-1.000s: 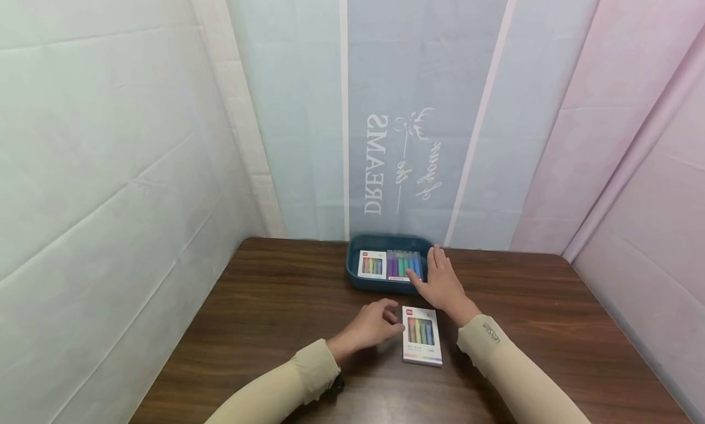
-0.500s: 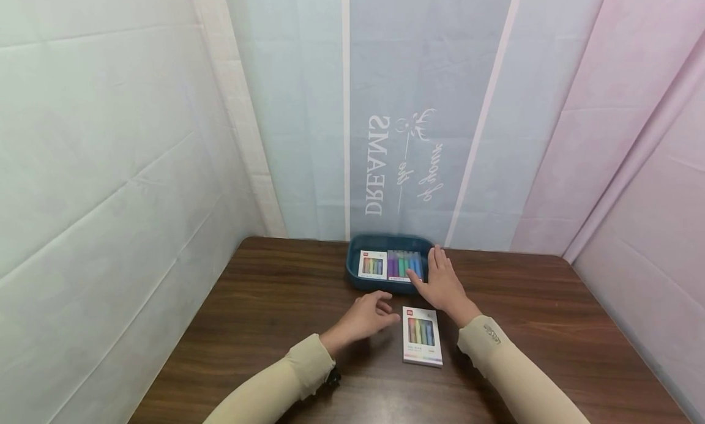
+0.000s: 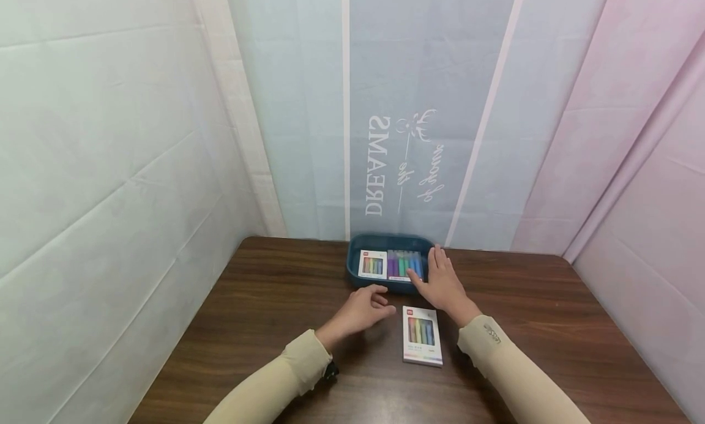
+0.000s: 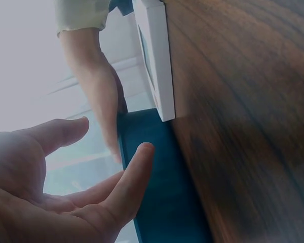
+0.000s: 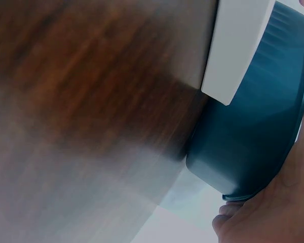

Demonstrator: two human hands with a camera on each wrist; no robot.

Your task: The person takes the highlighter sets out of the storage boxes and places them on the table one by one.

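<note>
Okay, your right hand (image 3: 443, 286) lay flat, fingers straight, against the teal tray (image 3: 355, 276) near corner, your left hand (image 3: 360, 311) hovered loosely open, holding nothing, just left of the marker box (image 3: 421, 336) on the table (image 3: 248, 314); you needed steady tray bracing.

Long beige sleeves (image 3: 286, 375) with gathered cuffs, small dark marking on the right cuff (image 3: 492, 334)

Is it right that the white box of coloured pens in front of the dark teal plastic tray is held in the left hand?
No. The left hand holds nothing; it hovers beside the white box of coloured pens, which lies on the wooden table before the dark teal plastic tray, as the head view shows.
</note>
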